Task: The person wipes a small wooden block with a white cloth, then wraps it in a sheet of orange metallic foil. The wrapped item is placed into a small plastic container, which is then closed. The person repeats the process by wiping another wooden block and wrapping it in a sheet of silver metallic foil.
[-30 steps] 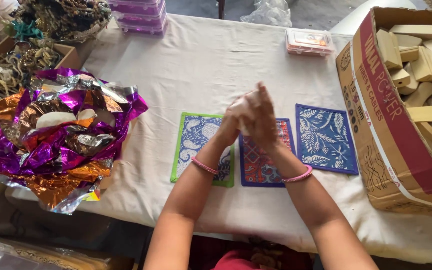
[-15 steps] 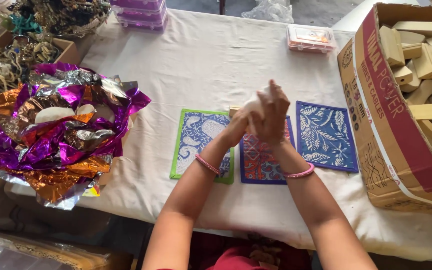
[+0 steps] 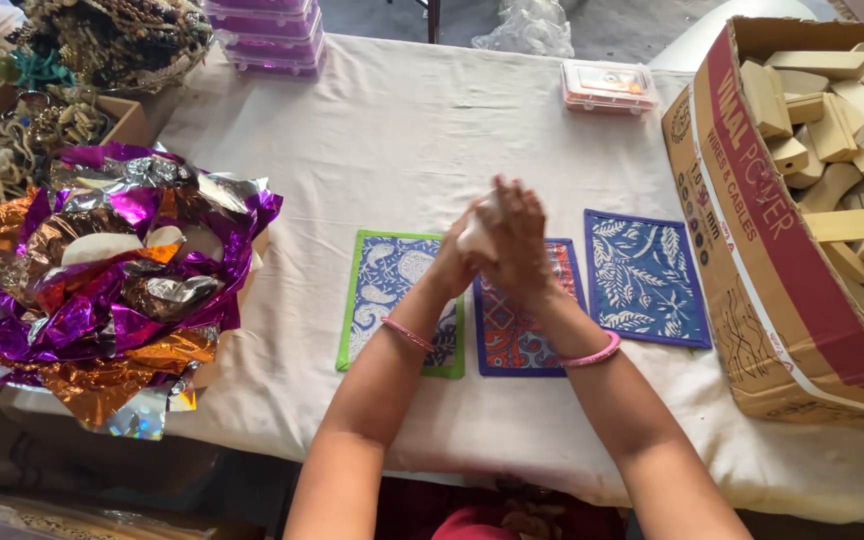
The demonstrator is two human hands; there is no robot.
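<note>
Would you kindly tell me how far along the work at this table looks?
Done: three printed mats lie in a row. In hand: both hands, left hand and right hand, press a pale lump between them. Left: pale pieces rest in the foil pile.

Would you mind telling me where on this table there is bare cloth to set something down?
The widest free patch of the white tablecloth lies beyond the three printed mats, between the purple boxes and the small clear box. A strip is free along the near edge. The foil heap crowds the left, the cardboard box the right.
</note>
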